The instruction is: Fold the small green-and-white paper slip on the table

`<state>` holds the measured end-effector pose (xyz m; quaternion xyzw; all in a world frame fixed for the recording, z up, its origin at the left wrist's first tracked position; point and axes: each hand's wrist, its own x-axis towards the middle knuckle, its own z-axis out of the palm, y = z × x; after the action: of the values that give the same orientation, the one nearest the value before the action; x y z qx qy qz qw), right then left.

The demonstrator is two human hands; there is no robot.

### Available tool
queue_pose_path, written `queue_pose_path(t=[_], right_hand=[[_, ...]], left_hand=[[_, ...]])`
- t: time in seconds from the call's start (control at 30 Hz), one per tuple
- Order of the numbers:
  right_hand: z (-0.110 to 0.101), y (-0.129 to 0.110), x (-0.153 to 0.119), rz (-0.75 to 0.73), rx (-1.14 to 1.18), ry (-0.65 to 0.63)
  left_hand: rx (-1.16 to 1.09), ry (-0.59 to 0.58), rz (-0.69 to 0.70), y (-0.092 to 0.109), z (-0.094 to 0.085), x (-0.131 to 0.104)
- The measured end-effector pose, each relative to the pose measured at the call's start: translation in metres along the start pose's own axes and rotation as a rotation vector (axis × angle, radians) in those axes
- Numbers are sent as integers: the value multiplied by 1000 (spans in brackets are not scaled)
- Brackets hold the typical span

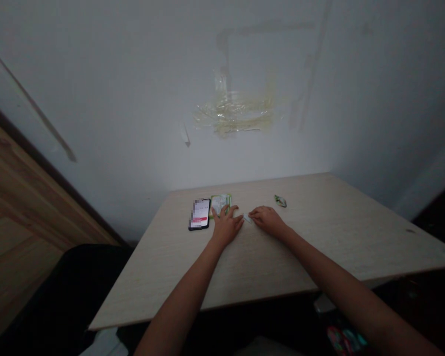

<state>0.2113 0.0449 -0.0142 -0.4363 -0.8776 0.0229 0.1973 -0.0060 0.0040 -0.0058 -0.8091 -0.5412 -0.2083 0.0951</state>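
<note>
Head view, two hands [227, 229] [268, 221], one pale scrap [246, 218]

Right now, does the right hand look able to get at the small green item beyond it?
Likely yes: the green item lies near the right hand with nothing visible between them, though that hand touches a small pale piece.

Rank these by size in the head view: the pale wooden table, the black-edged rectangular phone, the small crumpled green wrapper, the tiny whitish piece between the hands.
1. Pale wooden table
2. Black-edged rectangular phone
3. Crumpled green wrapper
4. Tiny whitish piece, judging only by what shows
</note>
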Motion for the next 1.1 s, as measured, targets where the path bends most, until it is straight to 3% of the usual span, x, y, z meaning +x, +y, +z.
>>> queue_pose_path(t=[0.83, 1.1], right_hand=[[9, 9, 0, -41, 54, 26], [8, 8, 0, -59, 57, 32]], left_hand=[[-123, -107, 10, 1, 5, -2], [-20, -87, 116, 9, -2, -2]])
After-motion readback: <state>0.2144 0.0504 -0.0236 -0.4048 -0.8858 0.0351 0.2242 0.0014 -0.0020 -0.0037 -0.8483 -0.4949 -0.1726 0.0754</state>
